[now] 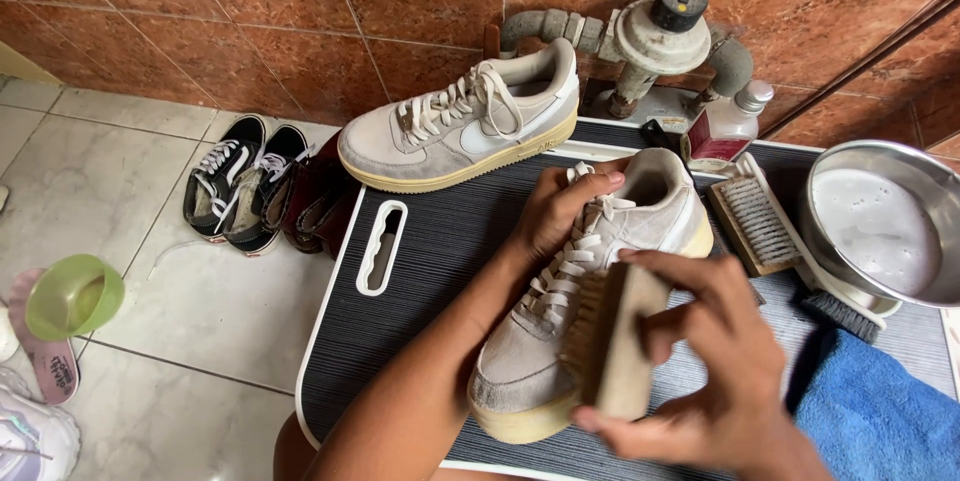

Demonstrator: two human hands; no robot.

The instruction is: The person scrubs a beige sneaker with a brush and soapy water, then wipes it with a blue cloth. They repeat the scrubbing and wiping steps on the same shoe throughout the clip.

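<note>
I see the grey suede sneaker (pixel 590 311) lying near the front edge of the dark ribbed surface (pixel 430 241), toe toward me. My left hand (pixel 560 211) has its grip closed on the shoe's collar by the laces, steadying it. My right hand (pixel 710 361) has its grip clenched around a wooden brush (pixel 615 341), whose bristles press against the shoe's side near the toe.

The matching sneaker (pixel 465 126) stands at the back left corner of the surface, partly over the edge. Toward the right edge lies a second brush (pixel 755 221), bristles up, and just beside it a metal bowl (pixel 935 201) holding cloudy, soapy-looking water. A blue towel (pixel 875 411) covers the front right corner. A small bottle (pixel 730 126) with reddish liquid stands at the back edge.

On the tiled floor to the left sit a pair of black sneakers (pixel 240 181) and a green plastic cup (pixel 75 296); I cannot tell what is in it.
</note>
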